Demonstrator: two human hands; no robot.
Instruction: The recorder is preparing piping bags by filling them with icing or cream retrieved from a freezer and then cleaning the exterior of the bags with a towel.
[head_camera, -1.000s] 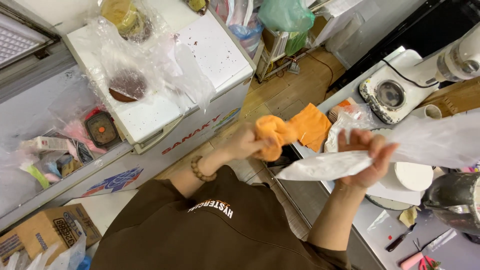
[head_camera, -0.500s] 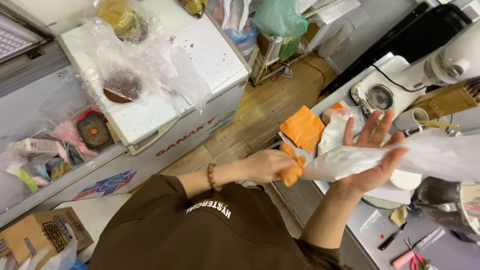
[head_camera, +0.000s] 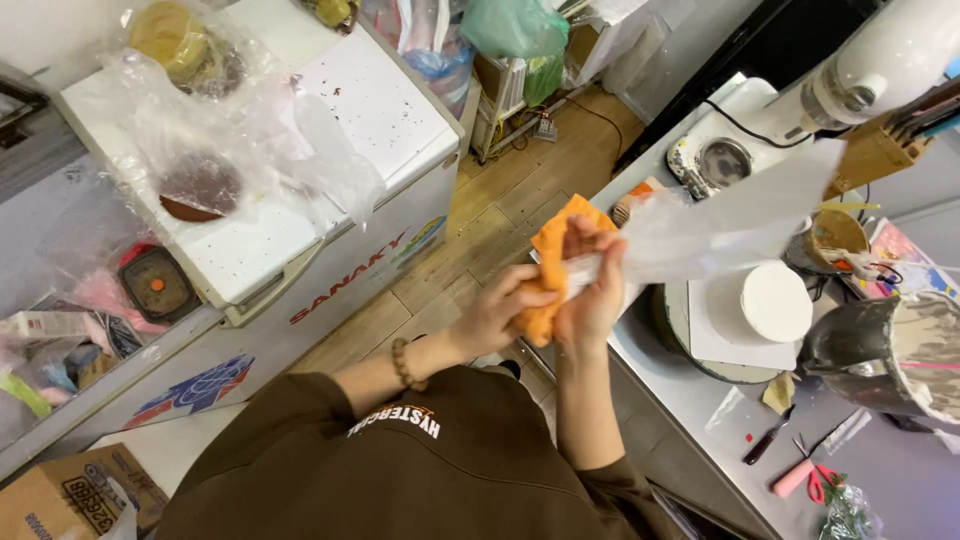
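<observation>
My left hand, with a bead bracelet at the wrist, grips an orange cloth. My right hand is pressed against it, closed on the narrow end of a clear plastic bag with the cloth wrapped about that end. The bag's wide end fans out to the right above the metal counter. Both hands are held over the counter's near edge.
A round white cake sits on a turntable on the counter, beside a smeared metal bowl, a white stand mixer, a knife block and pink scissors. A white chest freezer with plastic-wrapped cakes stands across the wooden floor.
My right hand was spread flat under the bag; it has now closed on the narrow end. My left hand with the cloth moved up against it.
</observation>
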